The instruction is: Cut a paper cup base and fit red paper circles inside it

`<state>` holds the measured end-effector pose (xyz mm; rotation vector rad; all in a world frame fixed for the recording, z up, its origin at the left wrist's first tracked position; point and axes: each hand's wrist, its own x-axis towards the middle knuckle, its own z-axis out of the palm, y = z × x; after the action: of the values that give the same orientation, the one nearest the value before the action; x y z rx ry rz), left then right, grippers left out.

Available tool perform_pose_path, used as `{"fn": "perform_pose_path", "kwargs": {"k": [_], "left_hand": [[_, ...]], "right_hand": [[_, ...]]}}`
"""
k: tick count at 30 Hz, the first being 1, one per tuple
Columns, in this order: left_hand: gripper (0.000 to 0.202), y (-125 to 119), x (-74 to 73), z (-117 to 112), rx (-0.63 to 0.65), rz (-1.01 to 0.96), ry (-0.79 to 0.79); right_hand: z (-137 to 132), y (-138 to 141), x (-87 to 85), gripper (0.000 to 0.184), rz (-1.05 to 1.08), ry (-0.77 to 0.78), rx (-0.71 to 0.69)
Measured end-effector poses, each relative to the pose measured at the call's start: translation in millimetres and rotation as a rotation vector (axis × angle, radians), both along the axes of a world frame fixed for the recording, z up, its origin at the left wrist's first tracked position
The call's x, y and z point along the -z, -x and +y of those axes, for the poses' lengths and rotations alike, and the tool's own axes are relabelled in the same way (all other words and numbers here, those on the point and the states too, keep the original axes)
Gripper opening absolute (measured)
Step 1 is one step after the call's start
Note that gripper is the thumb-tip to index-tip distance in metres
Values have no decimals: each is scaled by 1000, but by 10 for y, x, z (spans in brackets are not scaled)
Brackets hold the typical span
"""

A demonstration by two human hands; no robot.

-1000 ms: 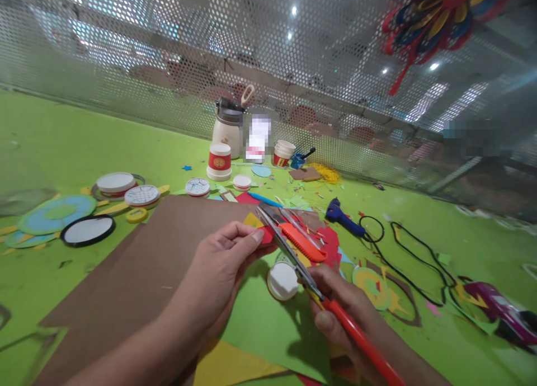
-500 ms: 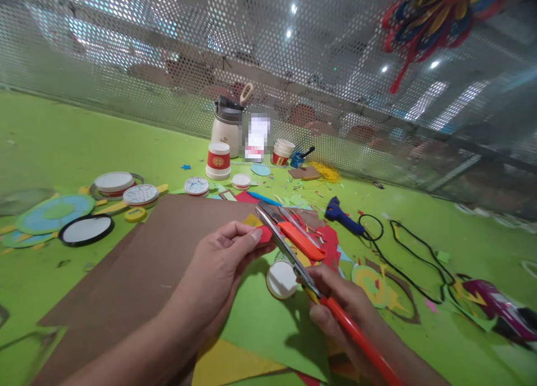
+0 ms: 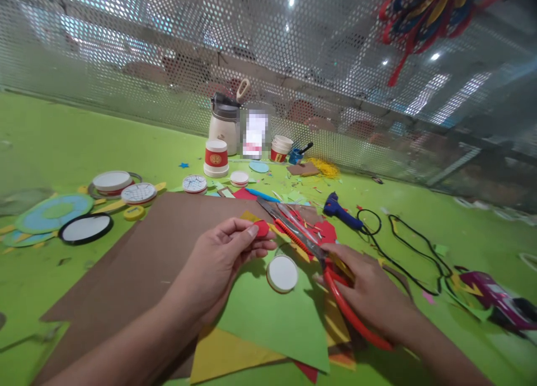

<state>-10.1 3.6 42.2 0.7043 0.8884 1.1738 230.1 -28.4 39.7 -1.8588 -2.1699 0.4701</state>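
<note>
My left hand [image 3: 226, 252] pinches a small red paper piece [image 3: 262, 229] between thumb and fingers, above the brown cardboard [image 3: 168, 246]. In my right hand [image 3: 369, 285] is a pair of scissors with red handles [image 3: 346, 313]; its metal blades point away to the upper left, apart from the red piece. The blades lie over an orange utility knife [image 3: 293, 238], partly hiding it. Below and between my hands, a round white lid-like disc [image 3: 282, 274] rests on green paper [image 3: 268, 324]. Yellow paper [image 3: 230, 358] sticks out beneath the green sheet.
A blue glue gun [image 3: 342, 211] with a black cord lies at right, near a purple tool [image 3: 495, 299]. Paper discs and a black-rimmed disc [image 3: 86, 228] are at left. Behind stand a kettle [image 3: 224, 128], paper cups [image 3: 216, 159] and a perforated panel [image 3: 168, 67].
The scissors have moved away from the red paper and lowered to the right, over the utility knife. My left hand still pinches the red piece, tilted differently.
</note>
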Motion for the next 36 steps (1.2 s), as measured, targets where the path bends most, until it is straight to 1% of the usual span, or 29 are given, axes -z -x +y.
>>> {"fn": "perform_pose_path", "kwargs": {"k": [2, 4, 6, 8, 11, 13, 14, 15, 17, 20, 22, 23, 27, 31, 34, 36], "left_hand": [[6, -5, -11, 5, -1, 18, 25], [5, -15, -22, 8, -6, 40, 55], [5, -25, -25, 9, -5, 57, 70], [6, -30, -18, 8, 5, 68, 71], [7, -25, 0, 7, 37, 75, 66], [8, -18, 13, 8, 68, 76, 60], [8, -15, 19, 8, 87, 76, 58], [7, -13, 26, 8, 108, 76, 56], [7, -13, 42, 5, 159, 73, 41], [9, -21, 74, -10, 295, 56, 9], [10, -29, 91, -27, 384, 55, -11], [10, -32, 94, -36, 415, 62, -20], [13, -38, 71, -73, 443, 122, -69], [10, -28, 44, -84, 437, 117, -72], [28, -32, 57, -65, 395, 90, -123], [34, -49, 71, -51, 362, 106, -173]], "right_hand": [[-1, -61, 94, 39, -150, -42, -16], [-10, -104, 191, 42, -243, -53, -43], [-26, -132, 259, 44, -260, -56, -76], [-45, -150, 283, 44, -255, -69, -116], [-76, -166, 227, 41, -322, -112, -178], [-88, -154, 129, 36, -355, -175, -203], [-88, -133, 65, 33, -328, -214, -206], [-81, -101, -5, 30, -260, -250, -210], [-43, 1, -141, 24, -3, -267, -211], [67, 208, -269, 13, 386, -103, -205], [142, 332, -278, 12, 603, 49, -188], [169, 380, -265, 11, 676, 111, -165], [179, 461, -184, 12, 871, 267, -115], [148, 440, -150, 17, 999, 343, -80], [158, 417, -137, 20, 1045, 346, -77], [168, 406, -124, 19, 1079, 355, -81]]}}
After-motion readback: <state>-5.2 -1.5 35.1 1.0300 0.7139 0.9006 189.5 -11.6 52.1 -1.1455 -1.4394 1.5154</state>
